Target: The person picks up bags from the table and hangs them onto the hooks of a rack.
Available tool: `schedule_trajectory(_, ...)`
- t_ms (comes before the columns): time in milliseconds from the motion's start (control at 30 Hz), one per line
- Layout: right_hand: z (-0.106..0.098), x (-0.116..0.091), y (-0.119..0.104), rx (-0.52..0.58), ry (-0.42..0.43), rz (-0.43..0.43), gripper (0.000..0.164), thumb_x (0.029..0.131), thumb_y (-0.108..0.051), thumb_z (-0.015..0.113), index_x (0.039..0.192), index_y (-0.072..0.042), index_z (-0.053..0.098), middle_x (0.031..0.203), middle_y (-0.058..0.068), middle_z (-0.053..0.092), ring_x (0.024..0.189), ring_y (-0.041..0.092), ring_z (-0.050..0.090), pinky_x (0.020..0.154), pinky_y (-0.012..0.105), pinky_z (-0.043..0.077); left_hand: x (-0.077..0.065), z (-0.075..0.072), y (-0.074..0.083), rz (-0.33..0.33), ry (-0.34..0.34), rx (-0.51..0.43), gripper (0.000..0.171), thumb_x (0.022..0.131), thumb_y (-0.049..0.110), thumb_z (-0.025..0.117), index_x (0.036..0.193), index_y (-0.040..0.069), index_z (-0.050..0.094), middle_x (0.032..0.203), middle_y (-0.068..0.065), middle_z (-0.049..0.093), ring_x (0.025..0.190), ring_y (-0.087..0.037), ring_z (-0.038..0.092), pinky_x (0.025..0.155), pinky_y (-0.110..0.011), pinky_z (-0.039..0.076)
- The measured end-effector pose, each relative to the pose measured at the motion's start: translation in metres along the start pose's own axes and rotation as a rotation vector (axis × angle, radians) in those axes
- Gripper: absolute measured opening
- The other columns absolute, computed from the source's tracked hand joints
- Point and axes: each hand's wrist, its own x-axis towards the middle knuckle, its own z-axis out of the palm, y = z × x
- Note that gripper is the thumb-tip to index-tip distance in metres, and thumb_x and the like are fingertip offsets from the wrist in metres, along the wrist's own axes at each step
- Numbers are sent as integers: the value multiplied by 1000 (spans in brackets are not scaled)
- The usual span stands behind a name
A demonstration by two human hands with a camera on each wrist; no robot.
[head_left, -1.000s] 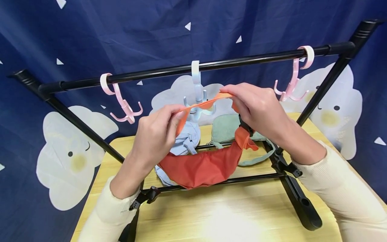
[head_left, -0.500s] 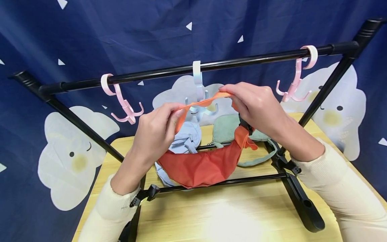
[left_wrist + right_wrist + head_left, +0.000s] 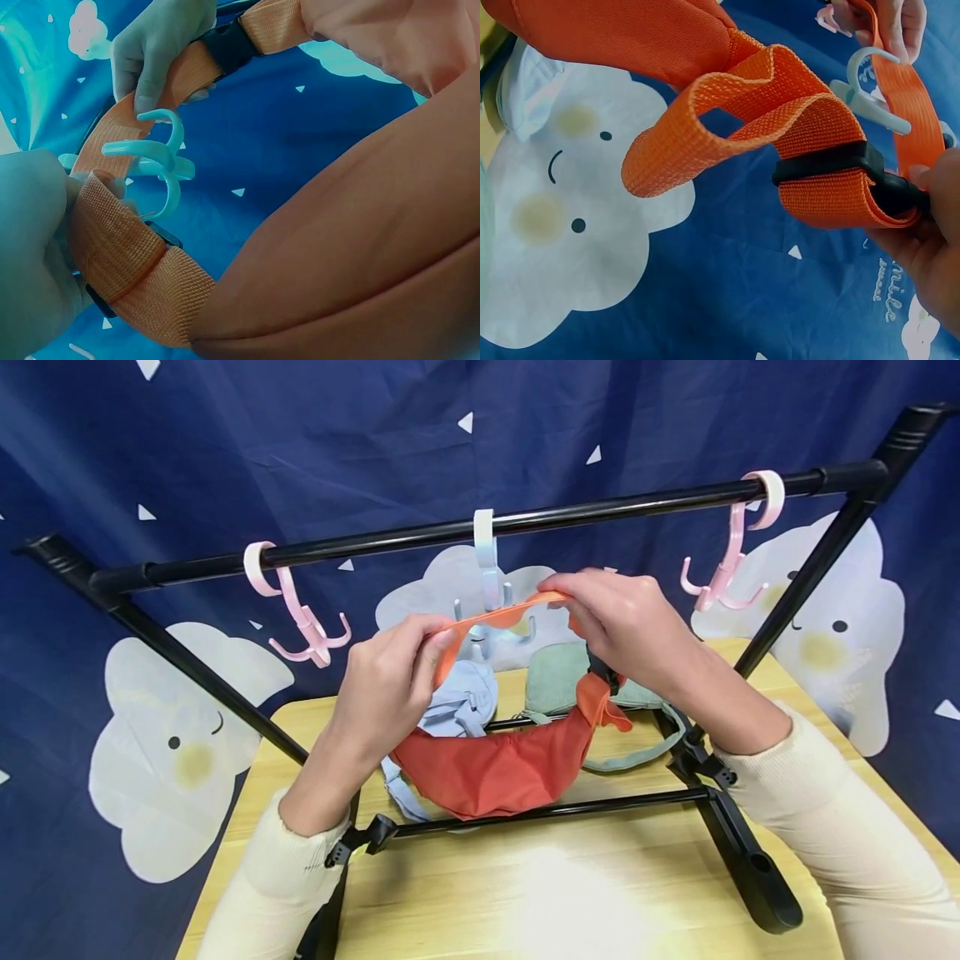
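Observation:
An orange-red waist bag point(image 3: 498, 777) hangs by its orange strap point(image 3: 498, 614), which my two hands stretch between them. My left hand point(image 3: 386, 681) pinches the strap's left part between thumb and fingers. On the right, my right hand point(image 3: 630, 627) grips the strap beside a black buckle point(image 3: 231, 46). Just behind the strap in the head view hangs a pale blue hook point(image 3: 486, 547) with several prongs. In the left wrist view its prongs point(image 3: 154, 154) show inside the strap's loop; whether the strap touches them I cannot tell. A loose strap fold point(image 3: 682, 127) dangles near the buckle.
A black rack bar point(image 3: 420, 537) carries the blue hook between a left pink hook point(image 3: 300, 618) and a right pink hook point(image 3: 727, 560). Below, a light blue bag point(image 3: 461, 693) and a green bag point(image 3: 558, 677) lie on the wooden table point(image 3: 450, 893), by the rack's lower bars.
My right hand has shifted slightly left, bringing the buckle end of the waist bag with it. Both hands keep their hold on the strap.

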Motion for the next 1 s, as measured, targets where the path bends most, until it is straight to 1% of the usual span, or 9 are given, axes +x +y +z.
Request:
schedule_trajectory(167, 3, -1, 1, 6, -12, -10, 23, 96, 6, 64, 118, 0, 69, 99, 15, 77, 75, 26, 69, 70, 41, 63, -1, 2, -2, -15, -5, -5, 18, 103, 13, 63, 110, -2, 69, 80, -13, 67, 62, -23, 58, 58, -32, 52)
schedule_trajectory(367, 6, -4, 2, 23, -15, -10, 22, 96, 6, 65, 117, 0, 69, 98, 15, 77, 73, 24, 70, 70, 41, 63, -3, 6, -3, -19, -11, -11, 17, 104, 14, 63, 109, -1, 69, 79, -12, 66, 62, -23, 57, 57, -32, 49)
schedule_trajectory(533, 9, -7, 3, 41, -14, -9, 21, 96, 4, 67, 117, -1, 69, 94, 14, 77, 70, 22, 68, 67, 38, 63, -5, 7, -4, -34, -17, -13, 17, 104, 13, 62, 109, -1, 69, 80, -13, 68, 62, -23, 57, 57, -31, 51)
schedule_trajectory(633, 12, -9, 3, 44, -7, -9, 22, 95, 4, 68, 116, -1, 69, 94, 14, 77, 69, 21, 67, 66, 37, 62, -6, 8, -4, -39, -19, -12, 17, 104, 13, 63, 109, -2, 69, 78, -12, 66, 61, -22, 56, 57, -31, 50)
schedule_trajectory(833, 17, -13, 4, 47, 1, -11, 22, 95, 4, 69, 116, -2, 70, 96, 14, 77, 71, 21, 69, 68, 38, 63, -8, 10, -5, -51, -17, -21, 16, 103, 14, 63, 107, -1, 69, 71, -9, 61, 59, -21, 54, 55, -30, 48)
schedule_trajectory(1000, 20, -16, 4, 53, 4, 0, 22, 95, 2, 69, 116, -3, 71, 94, 13, 77, 73, 21, 69, 70, 39, 63, -10, 13, -6, -53, -17, -23, 16, 103, 14, 64, 107, 0, 70, 77, -10, 67, 61, -21, 57, 58, -31, 52)
